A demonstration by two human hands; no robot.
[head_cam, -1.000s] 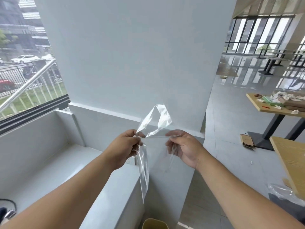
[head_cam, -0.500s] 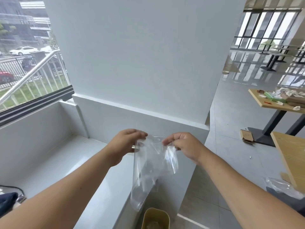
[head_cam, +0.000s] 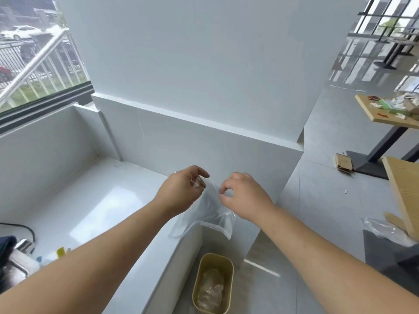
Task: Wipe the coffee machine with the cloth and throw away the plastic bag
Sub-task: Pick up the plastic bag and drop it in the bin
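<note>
Clear plastic, thin and crinkled, made up the one plastic bag [head_cam: 205,215] that hung between two bare hands above the end of a white counter [head_cam: 90,209]. The left hand [head_cam: 181,192] pinched the bag's upper edge between thumb and curled fingers; the right hand [head_cam: 246,198] did the same just beside it, fingertips closed on the film, so that both hands were gripping the bag and the two stood close together without touching. The bag drooped below them, its lower edge hanging over the counter's end. Directly beneath, on the grey floor, stood one small bin [head_cam: 213,283], tan-walled and rounded, with crumpled clear plastic already lying inside it. Behind the hands rose one broad white pillar [head_cam: 192,64] with a ledge at its foot. To the left, one window [head_cam: 34,53] showed a slanted railing and parked cars outside. At the counter's near left corner sat a blurred cluster of items, including something yellow, too indistinct to name. On the right stood two wooden tables: a far table [head_cam: 390,109] scattered with scraps, and a near table [head_cam: 405,189] cut off by the frame. One flat cardboard piece [head_cam: 343,162] lay on the floor near the far table's base, and one further clear plastic wrapper [head_cam: 383,230] lay by the near table.
</note>
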